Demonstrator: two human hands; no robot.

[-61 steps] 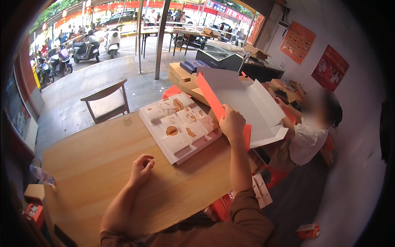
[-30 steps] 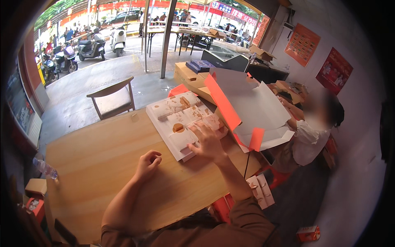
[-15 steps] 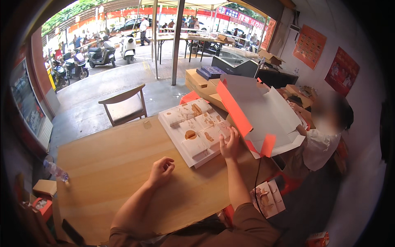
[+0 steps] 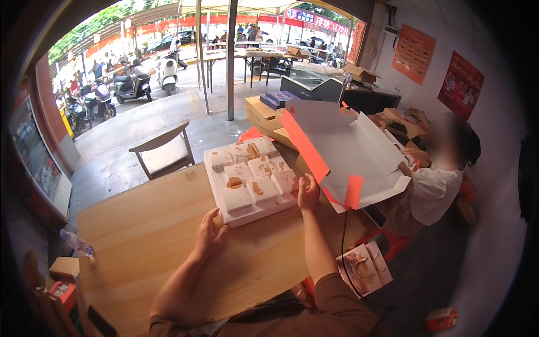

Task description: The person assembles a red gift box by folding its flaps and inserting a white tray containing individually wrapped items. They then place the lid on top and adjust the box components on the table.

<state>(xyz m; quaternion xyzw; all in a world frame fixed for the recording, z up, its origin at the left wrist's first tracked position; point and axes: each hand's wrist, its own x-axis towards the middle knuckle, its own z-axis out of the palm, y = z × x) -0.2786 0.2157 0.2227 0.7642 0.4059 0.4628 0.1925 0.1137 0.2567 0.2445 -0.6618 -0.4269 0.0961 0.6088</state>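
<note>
A shallow white tray [image 4: 259,215] lies on the wooden table [image 4: 140,236], filled with several small white boxes [image 4: 264,189] that carry brown printed patterns. My left hand [image 4: 211,236] is at the tray's near left corner, its fingers along the side and its thumb by the front edge. On the opposite side, my right hand [image 4: 308,194] holds the tray's right edge, with part of the fingers hidden behind it. Just right of that hand, a large opened white carton [image 4: 359,151] with orange-red flaps lies inside-up.
A person [image 4: 435,191] in a white top is at the right, beyond the carton. Brown cardboard boxes [image 4: 261,116] stand behind the tray. A wooden chair [image 4: 163,151] is past the table's far edge. A plastic bottle [image 4: 77,242] is at the left; a printed paper bag [image 4: 362,269] sits low right.
My left hand has moved forward from over the table to the tray's corner. My right hand has shifted from the boxes to the tray's edge. The tray has turned slightly.
</note>
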